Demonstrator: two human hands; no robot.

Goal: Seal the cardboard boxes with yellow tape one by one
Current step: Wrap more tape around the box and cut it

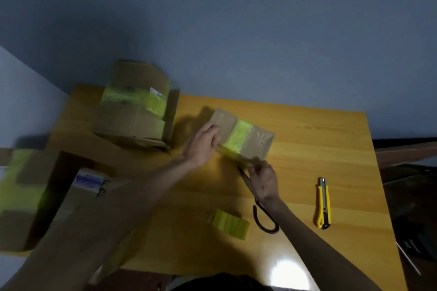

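At frame centre we see a small box (260, 143) on the desk (331, 149), with a strip of yellow tape (237, 136) across its top. The left hand (203, 143) rests on the box's left side, grip loose, fingers fairly straight. The right hand (263, 179) curls at the strip's near end, above dark scissors (266, 222). We cannot tell what its grip holds.

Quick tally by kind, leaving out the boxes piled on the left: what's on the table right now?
Small cardboard box: 1
Yellow tape roll: 1
Scissors: 1
Yellow utility knife: 1
Total: 4
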